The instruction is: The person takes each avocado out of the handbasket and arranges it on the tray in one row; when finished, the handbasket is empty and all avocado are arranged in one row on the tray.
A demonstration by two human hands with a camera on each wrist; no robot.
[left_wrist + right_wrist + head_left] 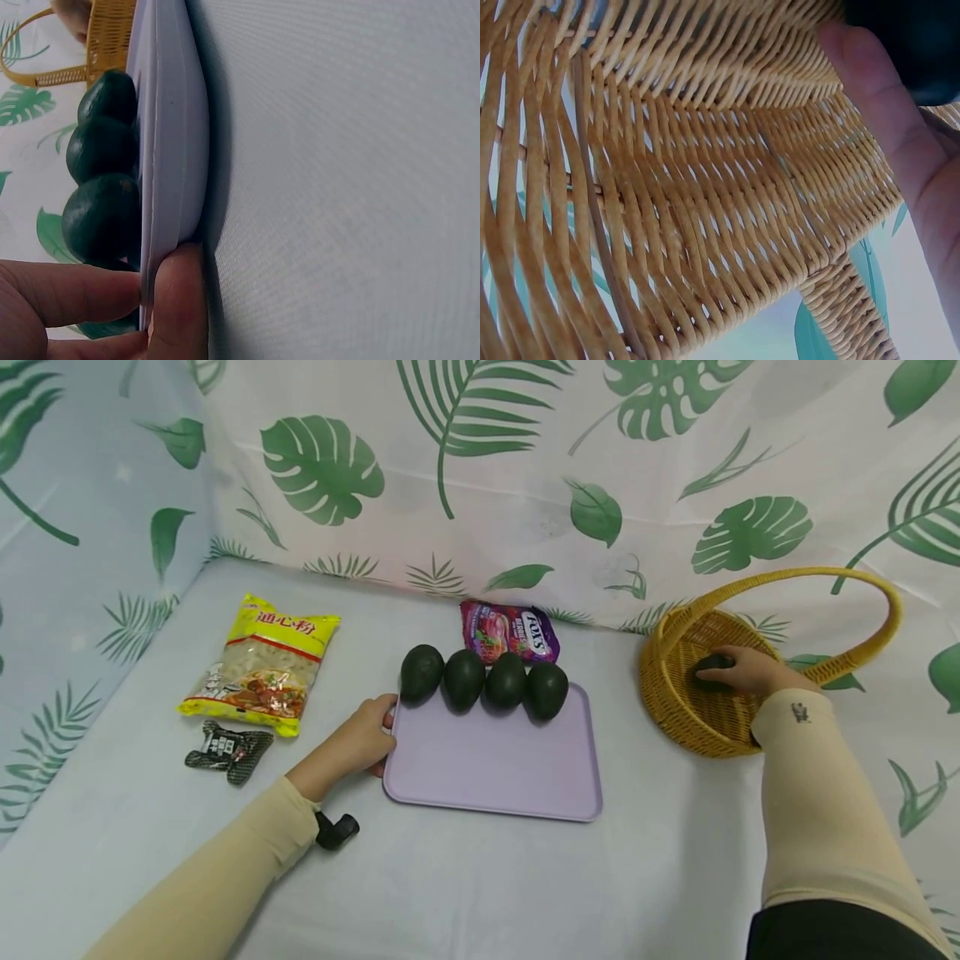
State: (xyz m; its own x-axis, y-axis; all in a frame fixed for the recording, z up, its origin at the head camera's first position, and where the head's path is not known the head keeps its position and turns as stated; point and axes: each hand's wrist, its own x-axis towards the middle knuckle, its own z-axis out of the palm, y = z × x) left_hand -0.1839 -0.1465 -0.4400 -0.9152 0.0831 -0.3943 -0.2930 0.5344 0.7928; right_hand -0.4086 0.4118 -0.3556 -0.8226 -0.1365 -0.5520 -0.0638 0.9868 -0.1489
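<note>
Several dark green avocados [464, 680] stand in a row along the far edge of a light purple tray [491, 768]. My left hand [365, 735] grips the tray's left rim; in the left wrist view, thumb and fingers [82, 292] pinch that edge. At the right, my right hand [742, 670] reaches into a yellow wicker basket [693, 739] and holds another avocado [711, 672]. The right wrist view shows the thumb [877, 86] against this dark avocado [907, 45], inside the woven wall. The other right-hand fingers are mostly hidden.
A yellow bag of pasta [262, 664] and a small black packet [227, 750] lie at the left. Behind the tray is a purple berry candy pouch [510, 631]. The basket's tall handle [795, 575] arches over it. A leaf-print cloth [487, 485] hangs at the back.
</note>
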